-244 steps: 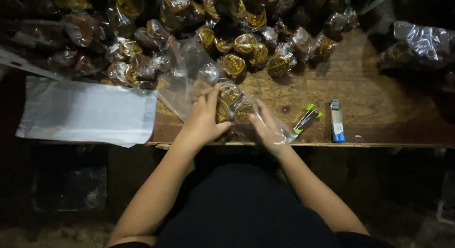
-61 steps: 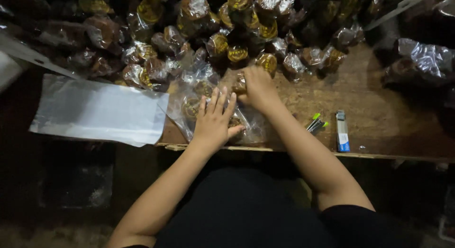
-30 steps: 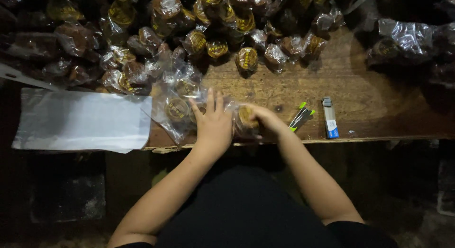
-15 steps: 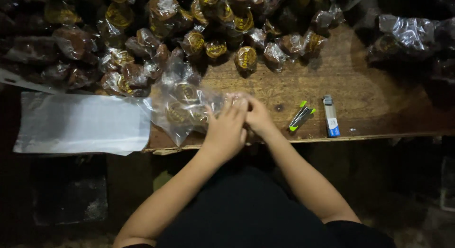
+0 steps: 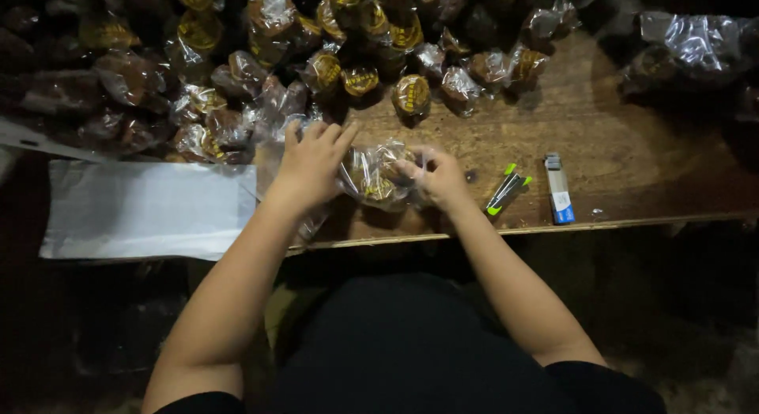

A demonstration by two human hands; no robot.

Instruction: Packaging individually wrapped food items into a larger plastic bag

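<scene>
At the near edge of the wooden table we press our left hand flat, fingers spread, on a clear plastic bag that holds a few brown wrapped sweets. Our right hand sits just right of it, its fingers pinched together on the bag's right end. The bag lies between our 2 hands, close to the table's near edge. Left of our left hand a stack of flat clear bags overhangs the edge. Right of our right hand lie 2 green-tipped pens, then a blue and white lighter. Farther back, a big heap of wrapped sweets fills the far side, and another crinkled packet sits at the far right.
</scene>
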